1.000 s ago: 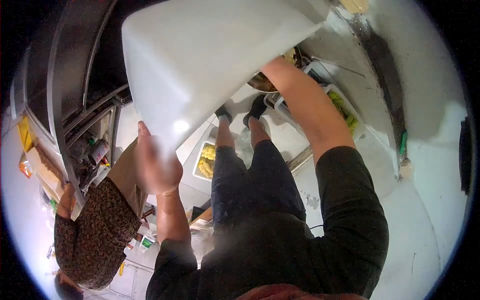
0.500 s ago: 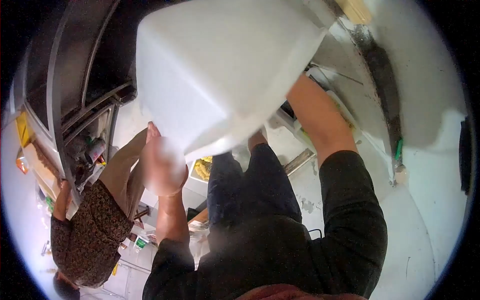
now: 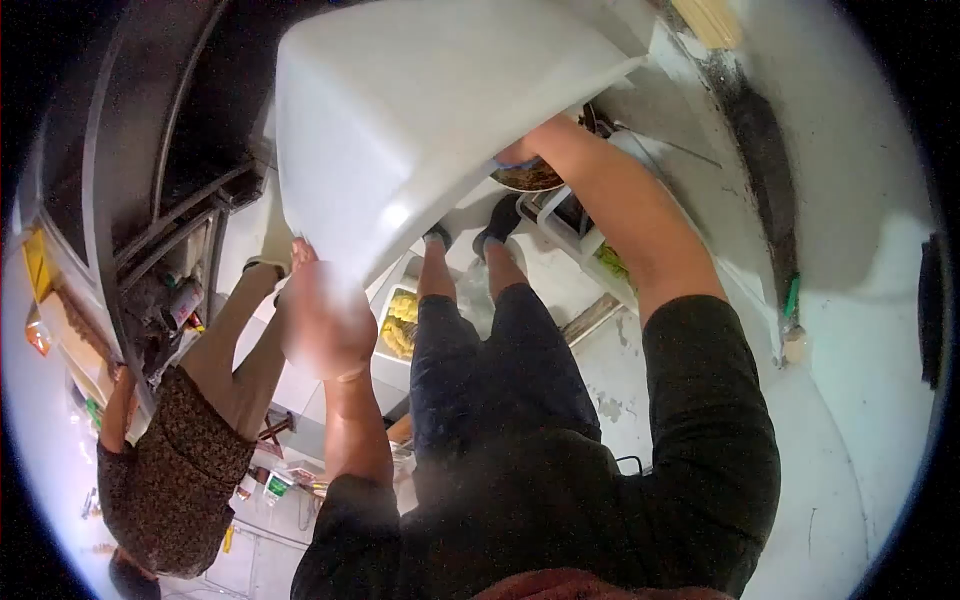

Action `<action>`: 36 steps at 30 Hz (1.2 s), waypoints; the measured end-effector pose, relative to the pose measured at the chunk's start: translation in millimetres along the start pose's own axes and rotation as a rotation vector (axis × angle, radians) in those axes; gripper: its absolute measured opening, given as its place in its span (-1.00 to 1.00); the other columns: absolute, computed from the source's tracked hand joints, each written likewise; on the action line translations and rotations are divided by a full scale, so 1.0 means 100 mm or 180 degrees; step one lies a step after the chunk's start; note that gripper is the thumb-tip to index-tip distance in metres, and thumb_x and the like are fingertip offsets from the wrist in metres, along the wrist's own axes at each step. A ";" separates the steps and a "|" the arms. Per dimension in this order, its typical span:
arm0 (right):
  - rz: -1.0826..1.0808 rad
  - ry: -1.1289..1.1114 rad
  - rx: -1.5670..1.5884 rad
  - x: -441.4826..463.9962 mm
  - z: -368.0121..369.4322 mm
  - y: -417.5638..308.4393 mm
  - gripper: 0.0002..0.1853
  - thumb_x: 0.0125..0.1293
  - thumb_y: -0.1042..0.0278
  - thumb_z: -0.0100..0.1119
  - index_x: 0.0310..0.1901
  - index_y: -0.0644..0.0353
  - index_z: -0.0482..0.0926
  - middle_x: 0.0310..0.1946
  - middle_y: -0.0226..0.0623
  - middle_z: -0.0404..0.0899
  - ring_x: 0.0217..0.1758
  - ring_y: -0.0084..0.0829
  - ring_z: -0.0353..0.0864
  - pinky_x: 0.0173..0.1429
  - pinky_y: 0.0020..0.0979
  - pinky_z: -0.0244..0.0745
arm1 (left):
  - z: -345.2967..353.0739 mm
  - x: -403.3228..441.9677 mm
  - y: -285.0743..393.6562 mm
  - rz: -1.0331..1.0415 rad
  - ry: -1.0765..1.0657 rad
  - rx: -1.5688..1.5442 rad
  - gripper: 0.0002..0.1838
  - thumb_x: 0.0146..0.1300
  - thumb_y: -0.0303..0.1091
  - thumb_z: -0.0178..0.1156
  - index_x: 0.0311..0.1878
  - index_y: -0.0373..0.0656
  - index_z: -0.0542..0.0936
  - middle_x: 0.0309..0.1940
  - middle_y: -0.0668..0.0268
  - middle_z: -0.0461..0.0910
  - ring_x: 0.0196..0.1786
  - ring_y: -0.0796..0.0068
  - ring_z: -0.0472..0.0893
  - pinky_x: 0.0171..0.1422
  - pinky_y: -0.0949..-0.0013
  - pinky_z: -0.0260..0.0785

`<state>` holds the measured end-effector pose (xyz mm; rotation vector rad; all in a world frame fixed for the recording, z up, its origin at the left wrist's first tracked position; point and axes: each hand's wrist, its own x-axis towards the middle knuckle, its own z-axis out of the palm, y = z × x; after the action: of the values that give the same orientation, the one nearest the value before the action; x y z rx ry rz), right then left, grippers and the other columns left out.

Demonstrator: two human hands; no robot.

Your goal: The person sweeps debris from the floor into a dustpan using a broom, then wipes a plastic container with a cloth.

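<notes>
A large white plastic tub [image 3: 400,120], its outer side toward me, is held up and tilted at the top centre. My left hand [image 3: 328,318] grips its lower left corner; part of the hand is blurred. My right hand [image 3: 520,150] reaches under the tub's right side, where the rim hides most of it and its fingers do not show; a bit of blue shows beside it. Below that hand, a dark round pan [image 3: 530,178] is partly visible behind the tub.
A white tray of yellow food [image 3: 398,325] stands on the floor left of my legs. Green vegetables [image 3: 611,262] lie in a container under my right arm. Another person [image 3: 180,465] stands at the left, by a metal rack [image 3: 98,200]. A wall is at the right.
The tub swung toward me and right, then tipped back up, uncovering my feet and the pan again. My left hand moved slightly right overall. The other person's legs show more.
</notes>
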<state>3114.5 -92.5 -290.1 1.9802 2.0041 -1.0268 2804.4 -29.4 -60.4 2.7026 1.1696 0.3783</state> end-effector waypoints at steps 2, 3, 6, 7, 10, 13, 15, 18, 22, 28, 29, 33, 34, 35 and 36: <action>-0.0054 -0.0227 0.0091 -0.23 0.10 0.06 -0.64 0.04 0.37 0.10 -0.08 0.27 0.60 -0.08 -0.09 0.62 0.03 -0.11 0.60 0.05 -0.15 0.53 | 0.02 0.03 0.01 0.0017 0.0035 -0.0087 -0.48 0.09 -0.52 0.09 0.19 -0.42 0.43 0.16 -0.03 0.48 0.21 0.05 0.50 0.29 0.16 0.38; 0.0141 -0.0571 0.0055 -0.36 -0.05 0.00 -0.63 0.05 0.38 0.11 -0.05 0.24 0.57 -0.04 -0.10 0.60 0.04 -0.12 0.59 0.06 -0.18 0.52 | 0.06 0.02 0.00 0.0025 0.0072 -0.0128 -0.52 0.09 -0.53 0.09 0.15 -0.41 0.45 0.16 -0.05 0.48 0.21 0.02 0.50 0.29 0.13 0.38; 0.0644 -0.1116 0.0030 -0.68 -0.34 -0.08 -0.61 0.07 0.39 0.13 0.00 0.20 0.53 0.05 -0.10 0.55 0.06 -0.15 0.57 0.06 -0.24 0.52 | 0.15 0.01 0.00 0.0047 0.0240 -0.0372 -0.73 0.06 -0.59 0.11 -0.11 -0.38 0.50 0.13 -0.13 0.47 0.22 -0.12 0.46 0.29 0.01 0.36; 0.0762 -0.0970 0.0115 -0.75 -0.34 -0.05 -0.62 0.06 0.38 0.12 -0.02 0.21 0.53 0.07 -0.10 0.54 0.05 -0.14 0.57 0.04 -0.22 0.53 | 0.17 0.02 0.00 0.0088 0.0322 -0.0516 -0.81 0.04 -0.62 0.12 -0.22 -0.37 0.50 0.13 -0.16 0.46 0.23 -0.17 0.45 0.29 -0.03 0.35; 0.0749 -0.0612 0.0055 -0.87 0.06 0.18 -0.64 0.07 0.35 0.11 -0.06 0.24 0.53 0.12 -0.10 0.49 0.06 -0.14 0.56 0.06 -0.21 0.52 | 0.21 0.09 0.05 0.0355 0.0634 -0.0938 -0.82 -0.03 -0.70 0.14 -0.51 -0.30 0.33 0.11 -0.22 0.45 0.24 -0.29 0.41 0.29 -0.12 0.32; 0.0944 -0.0196 0.0356 -0.95 0.05 0.21 -0.65 0.09 0.34 0.08 -0.06 0.24 0.53 0.18 -0.11 0.43 0.10 -0.15 0.54 0.10 -0.20 0.50 | 0.27 0.07 0.03 0.0456 0.0690 -0.0883 -0.70 -0.07 -0.74 0.14 -0.59 -0.26 0.20 0.11 -0.24 0.44 0.24 -0.34 0.38 0.28 -0.14 0.31; 0.0965 0.0217 0.0675 -1.02 -0.14 0.14 -0.65 0.10 0.33 0.07 -0.06 0.24 0.53 0.19 -0.12 0.42 0.12 -0.15 0.52 0.13 -0.21 0.48 | 0.18 0.08 0.09 0.0299 0.0546 -0.0904 -0.73 -0.04 -0.73 0.12 -0.58 -0.28 0.22 0.12 -0.26 0.43 0.24 -0.35 0.38 0.27 -0.14 0.33; 0.0838 0.0940 0.0718 -0.97 -0.46 0.01 -0.64 0.11 0.30 0.07 -0.05 0.24 0.54 0.17 -0.14 0.43 0.11 -0.12 0.51 0.16 -0.19 0.45 | 0.17 0.09 0.12 0.0162 0.0471 -0.0899 -0.74 -0.01 -0.73 0.10 -0.56 -0.28 0.21 0.13 -0.28 0.42 0.24 -0.35 0.38 0.25 -0.14 0.35; 0.0764 0.0965 0.0437 -0.51 -0.46 0.04 -0.66 0.13 0.32 0.07 -0.06 0.23 0.56 0.11 -0.15 0.49 -0.02 -0.10 0.61 0.01 -0.11 0.55 | 0.07 0.15 0.23 0.0302 0.0426 -0.1031 -0.72 0.03 -0.71 0.08 -0.53 -0.25 0.17 0.13 -0.31 0.41 0.24 -0.35 0.38 0.24 -0.11 0.37; 0.0577 0.0728 0.0143 0.32 -0.09 -0.10 -0.68 0.14 0.36 0.04 -0.09 0.23 0.61 0.15 -0.14 0.49 0.00 -0.11 0.62 -0.02 -0.08 0.56 | 0.01 0.10 0.18 0.0475 0.0497 -0.1434 -0.67 0.07 -0.65 0.15 -0.56 -0.23 0.16 0.10 -0.34 0.43 0.20 -0.36 0.41 0.21 -0.06 0.42; 0.0575 0.0643 0.0085 0.37 -0.14 -0.17 -0.68 0.13 0.36 0.05 -0.09 0.23 0.61 0.15 -0.13 0.49 -0.01 -0.11 0.62 -0.02 -0.08 0.55 | 0.01 0.10 0.18 0.0505 0.0540 -0.1534 -0.66 0.07 -0.65 0.16 -0.57 -0.23 0.16 0.09 -0.33 0.43 0.20 -0.36 0.42 0.21 -0.06 0.42; 0.0513 0.0389 0.0020 0.40 -0.21 -0.22 -0.67 0.10 0.37 0.07 -0.09 0.23 0.61 0.12 -0.11 0.50 -0.01 -0.09 0.61 0.00 -0.10 0.55 | -0.01 0.13 0.15 0.0597 0.0609 -0.1712 -0.67 0.08 -0.66 0.15 -0.57 -0.25 0.17 0.09 -0.33 0.44 0.19 -0.37 0.42 0.18 -0.12 0.43; 0.0471 0.0328 0.0003 0.40 -0.22 -0.22 -0.67 0.09 0.38 0.07 -0.09 0.23 0.62 0.11 -0.10 0.51 -0.01 -0.09 0.61 0.00 -0.10 0.55 | -0.01 0.14 0.14 0.0621 0.0612 -0.1683 -0.68 0.07 -0.66 0.15 -0.56 -0.26 0.17 0.09 -0.33 0.44 0.19 -0.37 0.42 0.18 -0.12 0.43; 0.0449 0.0246 0.0005 0.39 -0.23 -0.22 -0.66 0.08 0.38 0.08 -0.09 0.23 0.62 0.11 -0.10 0.51 -0.01 -0.08 0.61 0.00 -0.10 0.54 | -0.02 0.14 0.13 0.0633 0.0594 -0.1661 -0.68 0.07 -0.67 0.14 -0.56 -0.26 0.17 0.09 -0.33 0.43 0.19 -0.37 0.42 0.18 -0.13 0.42; 0.0426 0.0155 0.0021 0.36 -0.24 -0.20 -0.66 0.07 0.38 0.08 -0.09 0.24 0.62 0.10 -0.09 0.52 -0.01 -0.08 0.61 0.01 -0.10 0.54 | -0.02 0.15 0.13 0.0650 0.0586 -0.1646 -0.69 0.07 -0.67 0.14 -0.55 -0.27 0.17 0.09 -0.34 0.43 0.19 -0.37 0.41 0.19 -0.14 0.41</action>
<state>3099.9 -47.4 -284.5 2.1297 1.8637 -0.9658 2822.7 -27.0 -52.3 2.3617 0.7024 0.8445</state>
